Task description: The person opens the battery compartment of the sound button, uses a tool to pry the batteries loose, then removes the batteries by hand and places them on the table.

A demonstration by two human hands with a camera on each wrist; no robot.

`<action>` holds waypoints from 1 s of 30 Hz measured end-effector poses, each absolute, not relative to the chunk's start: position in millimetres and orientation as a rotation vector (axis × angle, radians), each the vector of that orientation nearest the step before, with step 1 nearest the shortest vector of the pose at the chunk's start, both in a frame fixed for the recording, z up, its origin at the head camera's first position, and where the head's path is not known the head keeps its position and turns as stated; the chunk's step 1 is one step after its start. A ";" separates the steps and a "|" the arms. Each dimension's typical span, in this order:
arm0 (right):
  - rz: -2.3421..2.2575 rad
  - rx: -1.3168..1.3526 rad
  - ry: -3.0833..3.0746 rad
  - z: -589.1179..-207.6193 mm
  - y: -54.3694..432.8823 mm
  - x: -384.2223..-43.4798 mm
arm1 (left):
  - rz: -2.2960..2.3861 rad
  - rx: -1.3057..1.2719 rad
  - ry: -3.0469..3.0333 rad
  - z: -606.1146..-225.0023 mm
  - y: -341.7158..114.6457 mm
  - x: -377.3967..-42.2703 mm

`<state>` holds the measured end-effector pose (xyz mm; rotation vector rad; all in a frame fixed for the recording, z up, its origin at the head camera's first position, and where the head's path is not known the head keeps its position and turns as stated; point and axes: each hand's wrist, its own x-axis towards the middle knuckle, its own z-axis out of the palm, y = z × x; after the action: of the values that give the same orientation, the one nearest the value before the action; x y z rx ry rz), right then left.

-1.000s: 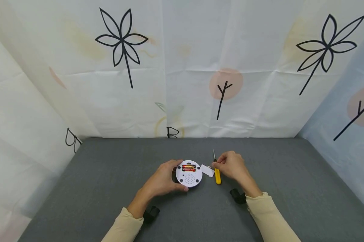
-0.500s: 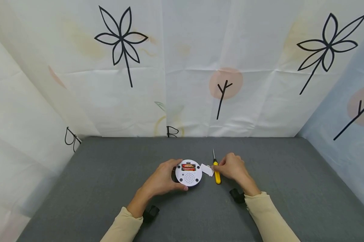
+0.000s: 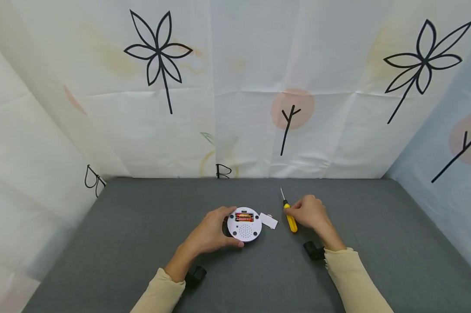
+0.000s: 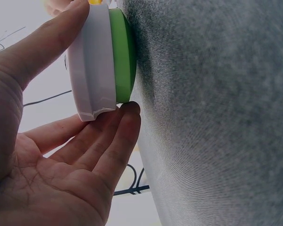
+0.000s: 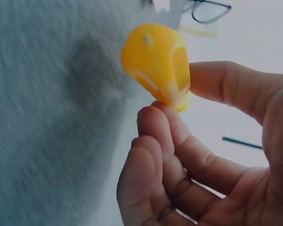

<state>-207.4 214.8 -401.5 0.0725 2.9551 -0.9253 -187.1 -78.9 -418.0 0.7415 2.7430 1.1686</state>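
Observation:
In the head view my left hand (image 3: 210, 230) grips a round white device (image 3: 246, 232) by its edge, thumb at the near side and fingers at the far side. Its upturned face has speaker holes and an uncovered compartment with two red-and-gold batteries (image 3: 244, 217). From the left wrist, the device shows a green layer (image 4: 123, 59) on the side toward the table. My right hand (image 3: 310, 212) pinches a screwdriver (image 3: 292, 223) by its yellow handle, the thin metal shaft pointing away. Between device and screwdriver lies a small white battery cover (image 3: 268, 221).
A dark grey tabletop (image 3: 161, 200) extends around both hands. Pale printed fabric (image 3: 239, 65) hangs behind it and along both sides. Black camera mounts (image 3: 196, 276) sit at the wrists, close above the table.
My right hand has moved to the right with the screwdriver, which now tilts and stands apart from the battery cover. The left hand and device have stayed put.

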 end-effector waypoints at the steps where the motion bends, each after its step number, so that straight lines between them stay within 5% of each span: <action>1: -0.944 0.062 2.950 -399.9 217.4 -207.5 | 1.170 0.743 2.743 -417.9 -78.9 -187.0; 30: -1.800 -0.316 2.642 -373.6 220.9 -200.1 | 1.182 0.754 2.731 -418.1 -80.0 -186.7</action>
<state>-200.1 220.9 -373.6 -0.3156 2.6422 -1.8001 -186.7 -80.0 -418.1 0.7535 2.7309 1.1817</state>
